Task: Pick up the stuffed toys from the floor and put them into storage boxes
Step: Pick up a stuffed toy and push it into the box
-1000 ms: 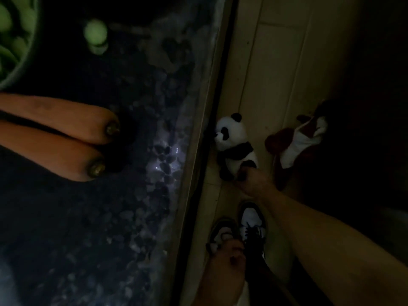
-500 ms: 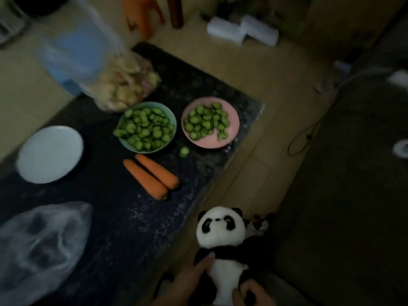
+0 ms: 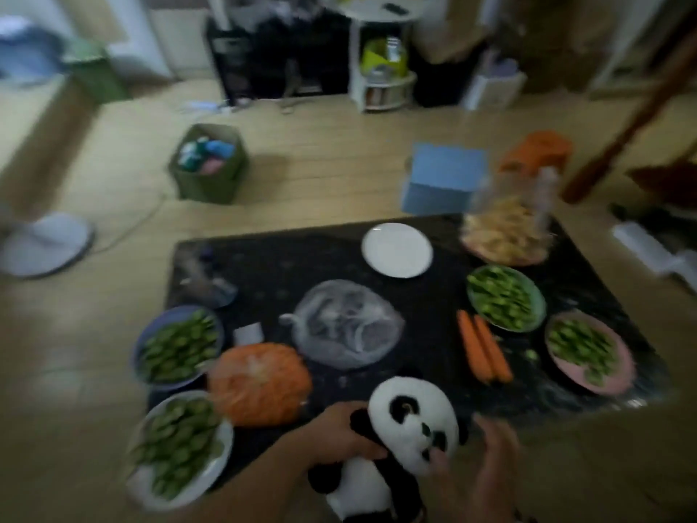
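A black-and-white plush panda toy [image 3: 409, 424] is held above the near edge of a low black speckled desk [image 3: 415, 296]. The left hand [image 3: 345, 434] grips the panda's dark arm; the right hand [image 3: 486, 452] touches its face, fingers loosely spread. Beyond the desk, a green fabric storage box [image 3: 209, 164] stands on the floor.

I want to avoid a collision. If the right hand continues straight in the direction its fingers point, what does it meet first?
Probably the panda toy: the right hand points its fingers left at the head, seemingly already touching. Blur makes contact uncertain.
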`<state>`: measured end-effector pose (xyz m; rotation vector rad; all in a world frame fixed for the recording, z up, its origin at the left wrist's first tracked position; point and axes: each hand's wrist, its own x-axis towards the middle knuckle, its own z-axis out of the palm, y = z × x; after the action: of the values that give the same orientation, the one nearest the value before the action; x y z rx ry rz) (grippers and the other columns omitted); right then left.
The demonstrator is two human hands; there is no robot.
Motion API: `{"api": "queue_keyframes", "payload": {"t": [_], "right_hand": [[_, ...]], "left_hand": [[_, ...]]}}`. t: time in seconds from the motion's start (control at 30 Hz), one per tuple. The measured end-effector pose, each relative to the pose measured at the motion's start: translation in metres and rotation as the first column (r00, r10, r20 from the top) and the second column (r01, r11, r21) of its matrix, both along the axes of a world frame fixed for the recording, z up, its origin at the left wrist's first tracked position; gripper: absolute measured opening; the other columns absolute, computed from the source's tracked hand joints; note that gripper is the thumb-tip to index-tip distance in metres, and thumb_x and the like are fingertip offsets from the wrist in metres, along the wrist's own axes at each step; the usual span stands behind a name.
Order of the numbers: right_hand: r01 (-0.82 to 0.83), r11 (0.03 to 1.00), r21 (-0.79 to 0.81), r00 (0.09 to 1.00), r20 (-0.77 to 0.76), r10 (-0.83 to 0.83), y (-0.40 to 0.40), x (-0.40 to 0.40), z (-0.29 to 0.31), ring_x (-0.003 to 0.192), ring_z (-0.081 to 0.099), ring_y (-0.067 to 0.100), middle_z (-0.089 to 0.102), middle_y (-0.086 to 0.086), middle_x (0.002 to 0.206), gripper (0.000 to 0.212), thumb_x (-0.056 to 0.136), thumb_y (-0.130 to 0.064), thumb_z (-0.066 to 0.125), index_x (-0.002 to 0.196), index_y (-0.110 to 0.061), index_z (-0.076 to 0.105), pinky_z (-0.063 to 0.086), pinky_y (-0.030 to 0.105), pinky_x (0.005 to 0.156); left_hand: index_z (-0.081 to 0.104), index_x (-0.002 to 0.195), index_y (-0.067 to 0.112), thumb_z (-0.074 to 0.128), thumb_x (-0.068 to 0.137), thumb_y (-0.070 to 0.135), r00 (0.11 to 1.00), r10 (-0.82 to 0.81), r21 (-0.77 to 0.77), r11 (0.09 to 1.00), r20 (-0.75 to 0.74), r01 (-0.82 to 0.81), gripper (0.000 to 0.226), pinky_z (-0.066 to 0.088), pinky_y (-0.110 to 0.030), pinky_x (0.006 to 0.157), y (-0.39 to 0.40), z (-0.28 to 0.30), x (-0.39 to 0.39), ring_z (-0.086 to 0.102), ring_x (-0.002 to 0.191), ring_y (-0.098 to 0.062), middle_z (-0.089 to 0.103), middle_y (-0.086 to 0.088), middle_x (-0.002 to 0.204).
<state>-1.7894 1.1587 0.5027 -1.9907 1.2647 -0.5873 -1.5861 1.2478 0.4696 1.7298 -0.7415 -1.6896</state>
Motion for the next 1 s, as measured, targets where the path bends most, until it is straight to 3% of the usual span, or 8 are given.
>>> {"api": "queue_keyframes", "payload": {"t": [0.1,0.2,0.27,0.33,0.4,0.6,0.83,1.0], "right_hand": [[-0.212,0.960,0.186,0.975,-0.032,0.221,0.051,0.088,0.021,0.121,0.050,0.025,0.047,0.006,0.135,0.088,0.064,-0.080,0.055,0.130,-0.021,0.052,0.038,0.029,0.108],[-0.446,0.727,0.522,0.837,-0.044,0.545,0.123,0.183,0.026,0.123,0.047,0.012,0.045,-0.014,0.132,0.106,0.041,-0.088,0.062,0.133,-0.040,0.038,0.038,0.026,0.098],[-0.511,0.621,0.595,0.739,-0.065,0.671,0.178,0.233,0.036,0.119,0.047,0.010,0.047,-0.008,0.136,0.085,0.064,-0.068,0.072,0.136,-0.037,0.039,0.038,0.025,0.096],[-0.566,0.626,0.536,0.705,-0.078,0.705,0.225,0.276,0.045,0.121,0.048,0.014,0.048,-0.001,0.139,0.053,0.086,-0.035,0.069,0.132,-0.033,0.044,0.040,0.029,0.101],[-0.601,0.635,0.486,0.663,-0.141,0.735,0.257,0.316,0.047,0.126,0.049,0.020,0.049,0.002,0.142,0.049,0.091,-0.030,0.063,0.138,-0.021,0.048,0.041,0.030,0.103],[-0.440,0.653,0.617,0.785,-0.088,0.613,0.314,0.406,0.037,0.117,0.059,0.031,0.058,0.012,0.135,0.050,0.090,-0.044,0.060,0.133,-0.019,0.053,0.046,0.047,0.104],[-0.394,0.676,0.622,0.843,-0.049,0.536,0.348,0.499,-0.006,0.085,0.060,0.027,0.065,0.023,0.119,0.037,0.099,-0.025,0.050,0.119,0.003,0.061,0.044,0.033,0.084],[-0.158,0.694,0.702,0.950,-0.084,0.300,0.328,0.596,-0.031,0.091,0.059,0.040,0.062,0.025,0.106,0.048,0.102,-0.036,0.039,0.102,0.004,0.067,0.046,0.040,0.080]], "left_hand": [[0.059,0.123,0.037,0.078,0.076,0.030,1.000,0.013,-0.003,1.000,0.003,-0.013,0.051,0.046,-0.031,0.099,0.097,0.022,0.056,0.058,0.112,-0.007,0.063,0.012,0.124],[0.061,0.119,0.030,0.076,0.078,0.027,0.991,0.123,-0.065,0.991,0.057,-0.119,0.044,0.050,-0.032,0.096,0.201,0.032,0.108,0.061,0.107,-0.011,0.065,0.011,0.115],[0.062,0.117,0.026,0.076,0.079,0.025,0.973,0.224,-0.079,0.972,0.055,-0.219,0.041,0.053,-0.028,0.091,0.269,0.039,0.141,0.062,0.101,-0.010,0.066,0.011,0.109],[0.062,0.121,0.022,0.073,0.082,0.024,0.936,0.352,-0.066,0.934,-0.006,-0.352,0.041,0.054,-0.024,0.087,0.330,0.049,0.171,0.063,0.103,-0.010,0.066,0.003,0.117],[0.062,0.123,0.019,0.069,0.086,0.024,0.845,0.527,-0.034,0.846,-0.092,-0.532,0.038,0.054,-0.026,0.088,0.379,0.057,0.195,0.063,0.108,-0.016,0.065,-0.003,0.122],[0.053,0.106,0.048,0.070,0.068,0.059,0.553,0.826,0.115,0.563,-0.111,-0.818,0.044,0.052,-0.037,0.092,0.482,0.071,0.236,0.058,0.111,-0.015,0.058,0.011,0.120],[0.059,0.120,0.023,0.085,0.065,0.033,0.252,0.916,0.132,0.305,-0.311,-0.943,0.062,0.053,-0.045,0.094,0.499,0.046,0.307,0.067,0.105,-0.024,0.070,-0.002,0.115],[0.066,0.114,0.019,0.087,0.062,0.037,0.351,0.912,0.116,0.380,-0.211,-0.918,0.060,0.054,-0.043,0.093,0.474,0.032,0.410,0.068,0.103,-0.020,0.072,-0.003,0.111]]}}
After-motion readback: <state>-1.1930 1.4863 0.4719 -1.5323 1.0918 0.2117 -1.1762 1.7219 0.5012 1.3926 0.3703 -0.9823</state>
